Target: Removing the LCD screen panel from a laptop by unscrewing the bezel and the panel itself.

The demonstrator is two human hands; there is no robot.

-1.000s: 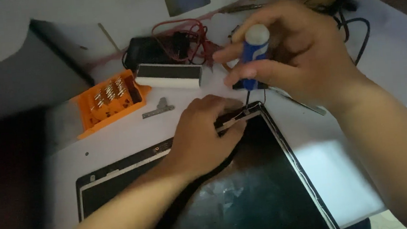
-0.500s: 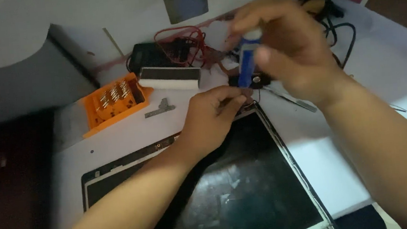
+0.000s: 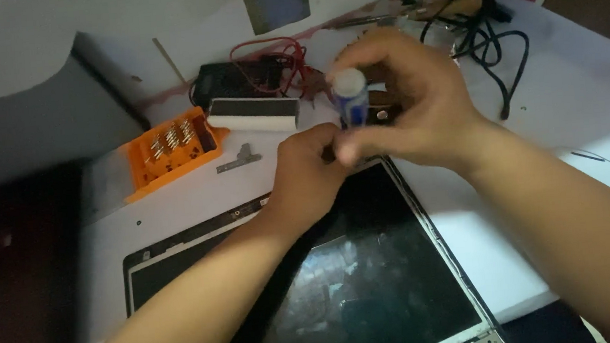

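My right hand (image 3: 409,103) grips a screwdriver with a blue handle and a white cap (image 3: 350,95), held upright over the far right corner of a laptop screen panel (image 3: 359,284). The dark glossy panel lies flat on the white table (image 3: 578,103). My left hand (image 3: 309,175) rests on that same corner, fingers curled right beside the screwdriver's tip. The tip and whatever the left fingers pinch are hidden behind the hands.
An orange bit case (image 3: 171,150) lies open at the left, a small metal bracket (image 3: 239,159) beside it. Behind the hands are a white and black block (image 3: 253,113), a black device with red wires (image 3: 252,69), and black cables (image 3: 484,27) at the far right.
The right hand has lowered the screwdriver a little toward the panel's corner, close over the left hand. The left hand stayed on the corner.
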